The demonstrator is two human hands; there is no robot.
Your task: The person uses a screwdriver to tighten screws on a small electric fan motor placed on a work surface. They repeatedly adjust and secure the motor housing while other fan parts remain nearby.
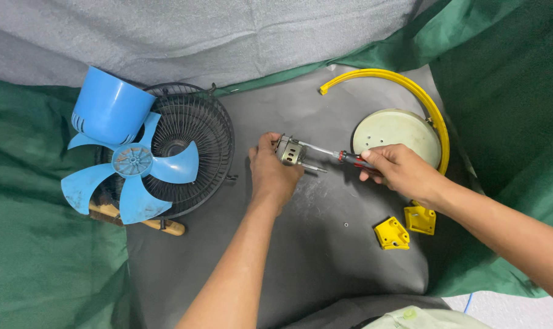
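Observation:
My left hand [270,173] grips a small metal fan motor [290,151] on the dark grey mat [307,256]. My right hand [398,170] holds a screwdriver [340,156] with a red and black handle. Its shaft points left, with the tip at the motor. A thin metal shaft sticks out of the motor toward the right.
A blue fan blade [130,173] and blue motor cover [109,109] lie on black wire grilles [197,131] at left, over a wooden-handled tool [160,225]. A round cream base [398,131], yellow ring [410,91], two yellow brackets [392,233] and a small washer [346,225] lie at right.

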